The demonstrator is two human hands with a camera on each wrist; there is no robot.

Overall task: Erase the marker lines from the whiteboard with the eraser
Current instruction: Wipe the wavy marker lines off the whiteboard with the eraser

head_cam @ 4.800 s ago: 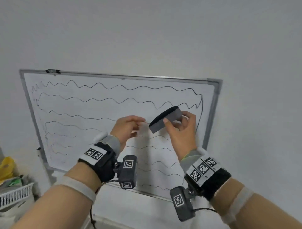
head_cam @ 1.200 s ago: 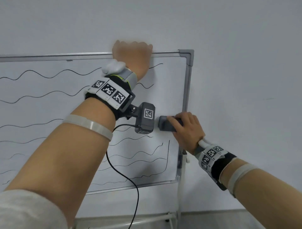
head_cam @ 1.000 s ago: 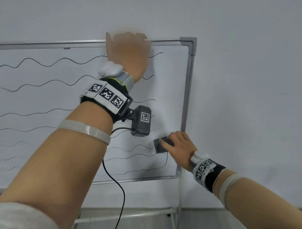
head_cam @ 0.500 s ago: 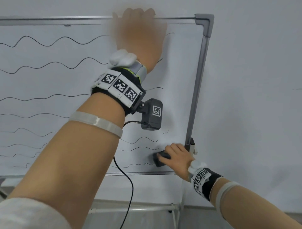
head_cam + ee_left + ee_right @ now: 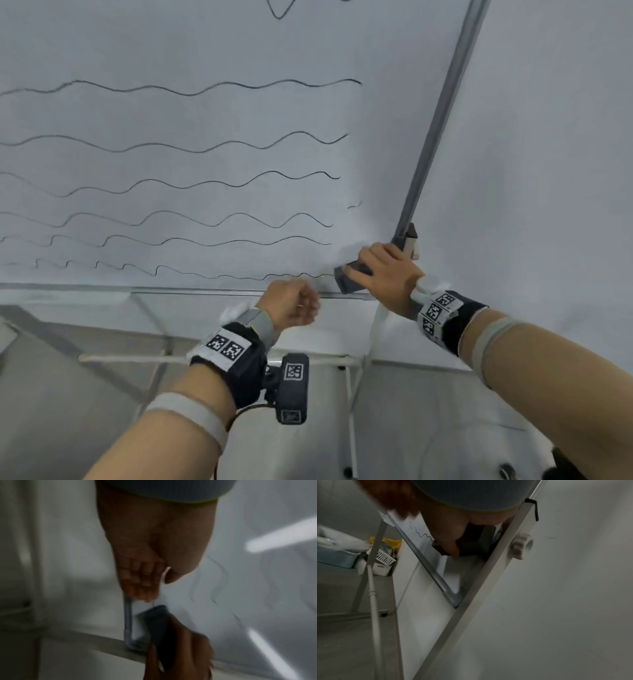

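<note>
Whiteboard (image 5: 205,51): fills upper left of the head view, metal frame along right and bottom edges. Marker lines (image 5: 191,144): several black wavy rows crossing from the left, each ending short of a wiped strip beside the right frame. Eraser (image 5: 347,279): dark block, lower right of centre, flat against the board at its bottom right corner, at the end of the lowest line. Right hand (image 5: 390,277): grip closed around the eraser, fingers over its back. Left hand (image 5: 291,303): just left of the eraser, before the bottom frame; grip loosely curled, holding nothing. White basket (image 5: 385,558): on the floor, left of the right-wrist view.
</note>
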